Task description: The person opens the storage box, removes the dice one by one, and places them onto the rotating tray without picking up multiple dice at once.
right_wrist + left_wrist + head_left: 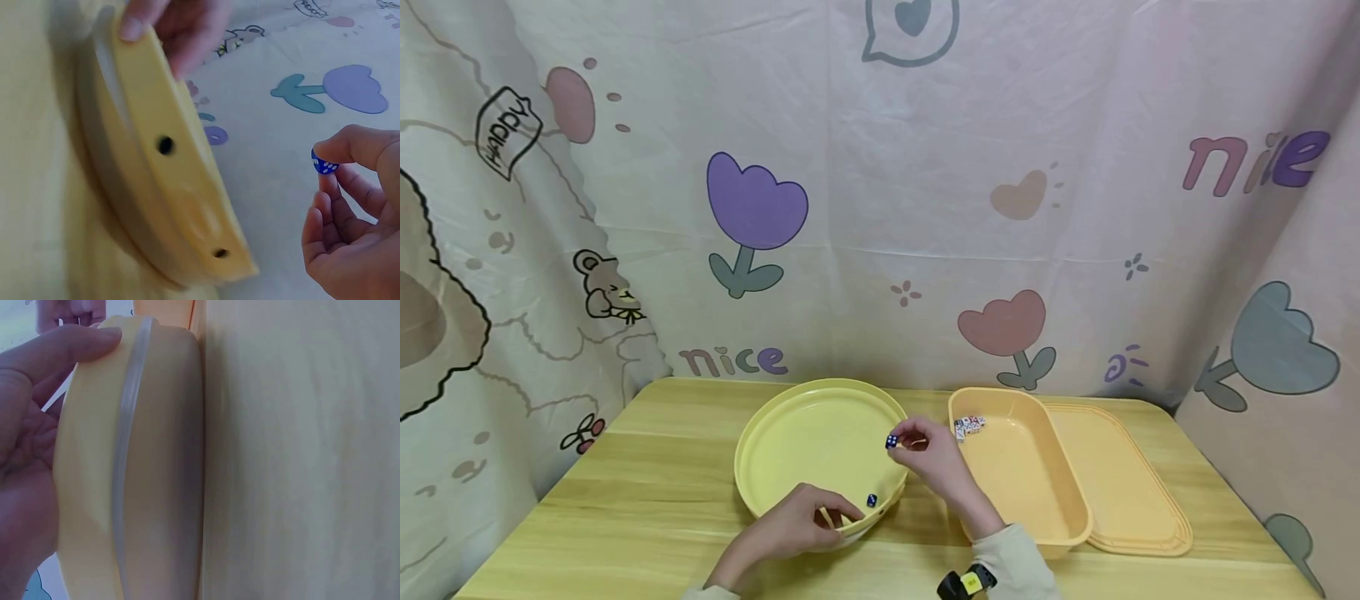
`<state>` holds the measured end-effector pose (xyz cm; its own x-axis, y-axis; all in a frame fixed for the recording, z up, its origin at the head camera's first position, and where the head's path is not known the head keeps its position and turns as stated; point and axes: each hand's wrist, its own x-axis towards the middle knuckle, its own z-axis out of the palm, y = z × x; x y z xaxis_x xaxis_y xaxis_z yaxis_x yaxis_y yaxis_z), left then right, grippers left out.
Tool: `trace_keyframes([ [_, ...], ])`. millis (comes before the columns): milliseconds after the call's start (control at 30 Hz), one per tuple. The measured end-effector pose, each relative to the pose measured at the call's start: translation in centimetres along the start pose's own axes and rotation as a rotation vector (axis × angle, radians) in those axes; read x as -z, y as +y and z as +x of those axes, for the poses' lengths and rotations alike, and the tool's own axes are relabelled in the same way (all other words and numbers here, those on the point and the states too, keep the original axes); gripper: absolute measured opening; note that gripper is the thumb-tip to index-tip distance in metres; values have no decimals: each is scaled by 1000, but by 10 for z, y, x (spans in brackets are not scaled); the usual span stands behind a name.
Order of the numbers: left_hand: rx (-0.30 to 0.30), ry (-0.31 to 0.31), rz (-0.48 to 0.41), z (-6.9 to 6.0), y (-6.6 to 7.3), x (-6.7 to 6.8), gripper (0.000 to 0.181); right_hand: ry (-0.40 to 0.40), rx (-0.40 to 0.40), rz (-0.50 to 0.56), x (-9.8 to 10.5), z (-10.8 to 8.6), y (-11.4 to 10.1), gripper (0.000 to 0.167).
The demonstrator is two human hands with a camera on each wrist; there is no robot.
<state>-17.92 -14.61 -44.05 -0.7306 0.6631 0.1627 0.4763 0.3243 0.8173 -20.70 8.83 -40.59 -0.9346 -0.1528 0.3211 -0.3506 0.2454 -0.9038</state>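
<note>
left hand [801, 521]: grip pinching yellow tray [820, 433] at rim | right hand [928, 454]: grip pinching blue die [891, 442] near tray's right edge | second die [872, 500]: inside tray | risk: fingertip slip could drop die onto tabletop [625, 483]; tray tilt could roll second die

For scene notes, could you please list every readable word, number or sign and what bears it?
"nice": backdrop, upper right
"nice": backdrop, lower left
"HAPPY": backdrop, far left, tilted
Too small to read: yellow wristband label, white dice markings
White pips, not surely countable: blue dice
</note>
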Motion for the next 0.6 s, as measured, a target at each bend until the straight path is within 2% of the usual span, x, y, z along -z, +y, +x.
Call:
trace_keyframes([
  [233, 28, -4, -7, 0, 1, 1, 24, -93, -6, 7, -17, -4, 11, 14],
  [600, 7, -2, 9, 1, 2, 0, 25, -89, -9, -4, -21, -4, 18, 15],
])
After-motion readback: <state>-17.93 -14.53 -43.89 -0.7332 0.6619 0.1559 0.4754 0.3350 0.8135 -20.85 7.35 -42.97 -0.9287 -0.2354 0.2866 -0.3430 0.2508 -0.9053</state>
